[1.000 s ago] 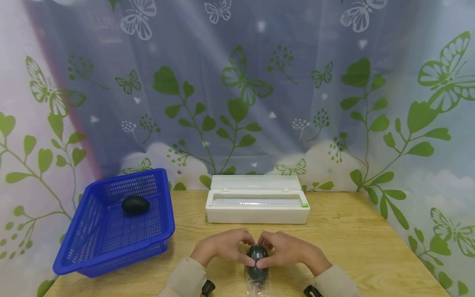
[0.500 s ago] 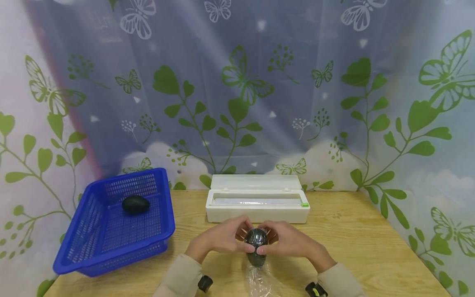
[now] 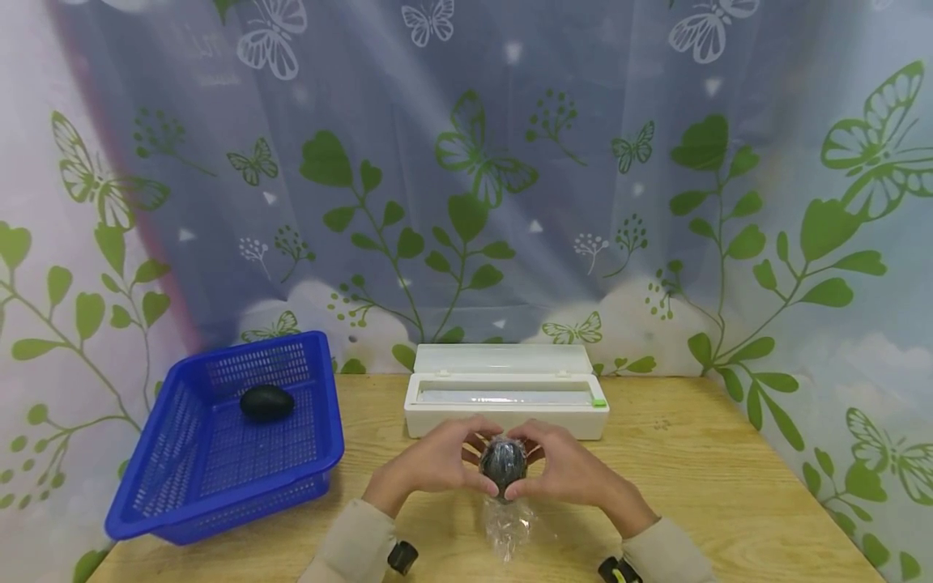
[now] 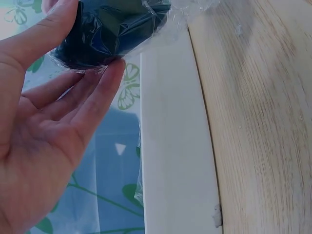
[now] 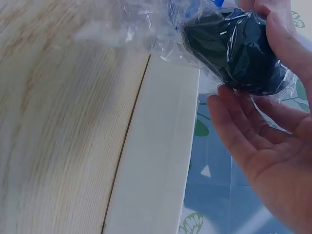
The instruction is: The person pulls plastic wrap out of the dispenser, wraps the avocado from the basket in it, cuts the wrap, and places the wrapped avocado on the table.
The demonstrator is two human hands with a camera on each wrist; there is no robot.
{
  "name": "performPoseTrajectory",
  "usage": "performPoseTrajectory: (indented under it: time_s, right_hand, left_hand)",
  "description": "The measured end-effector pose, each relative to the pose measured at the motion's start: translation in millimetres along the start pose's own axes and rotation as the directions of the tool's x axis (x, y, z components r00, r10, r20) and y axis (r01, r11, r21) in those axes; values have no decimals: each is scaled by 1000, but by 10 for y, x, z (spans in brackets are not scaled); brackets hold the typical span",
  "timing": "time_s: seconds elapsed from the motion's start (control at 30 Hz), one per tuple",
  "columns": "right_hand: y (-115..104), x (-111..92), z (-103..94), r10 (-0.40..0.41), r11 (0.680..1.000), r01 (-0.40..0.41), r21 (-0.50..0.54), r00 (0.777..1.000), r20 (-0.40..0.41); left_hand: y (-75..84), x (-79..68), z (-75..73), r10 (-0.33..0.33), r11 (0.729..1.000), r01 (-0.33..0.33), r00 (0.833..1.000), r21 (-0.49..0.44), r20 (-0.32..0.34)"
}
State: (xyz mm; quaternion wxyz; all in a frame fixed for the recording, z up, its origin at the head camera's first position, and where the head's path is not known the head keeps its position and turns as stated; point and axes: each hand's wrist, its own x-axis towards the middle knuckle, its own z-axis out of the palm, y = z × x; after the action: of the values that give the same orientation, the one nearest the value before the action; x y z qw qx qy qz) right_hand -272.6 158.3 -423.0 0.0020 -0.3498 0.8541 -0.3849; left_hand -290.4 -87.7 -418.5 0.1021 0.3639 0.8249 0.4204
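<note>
A person's left hand (image 3: 440,460) and right hand (image 3: 564,465) jointly hold a dark avocado (image 3: 503,463) wrapped in clear cling film, the thumbs meeting it on the near side and the other fingers curving round its far side; both grips are clamped on it. In the wrist views, fingertips touch the fruit from one side and the thumb from the other, with creased, shiny film between skin and fruit. A crumpled tail of loose film (image 3: 508,528) trails from the avocado toward the person, over the wooden table (image 3: 700,478). The wrapped avocado is in front of a white cling-film dispenser (image 3: 506,411), near its front wall. The dispenser's lid (image 3: 503,359) stands open at the back, and a small green slider (image 3: 598,402) sits at the right end of its front edge. To the left, a blue perforated plastic basket (image 3: 255,465) bears a second dark avocado (image 3: 266,402), lying on its side toward the back. Beige sleeves (image 3: 353,534) cover the forearms, and a curtain (image 3: 568,267) printed with green leaves and butterflies hangs behind the table.
</note>
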Motion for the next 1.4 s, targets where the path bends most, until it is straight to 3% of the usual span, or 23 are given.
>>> performPoseTrajectory:
  time_s: [0.23,0.43,0.67,0.87,1.07,1.17,1.3,1.4]
  right_hand:
    - [0,-9,0,2,1000,-2,-5,1000,-29]
    - [-7,-2,24,5,999,-3,36,998,-59]
    - [-9,15,30,-16,997,21,72,997,-79]
    - [-8,24,30,-65,997,70,36,992,-108]
    - [-34,25,33,-59,997,65,39,991,-123]
    - [-33,25,45,-36,999,40,26,988,-152]
    - [-9,23,71,-28,997,13,-80,981,-193]
    - [4,16,82,-28,997,16,-76,986,-167]
  left_hand:
    - [-5,9,0,30,998,-29,999,59,-31]
    - [-30,-2,13,27,999,-23,997,44,-78]
    - [-10,-4,7,114,988,-96,982,123,-149]
    - [13,-14,4,79,997,-77,988,20,-132]
    - [19,-23,12,11,996,-20,994,-83,-108]
    - [21,-18,11,21,995,-33,992,-95,-126]
    - [11,-3,21,18,993,-37,985,-108,-170]
    - [-1,10,41,8,993,-31,979,-113,-203]
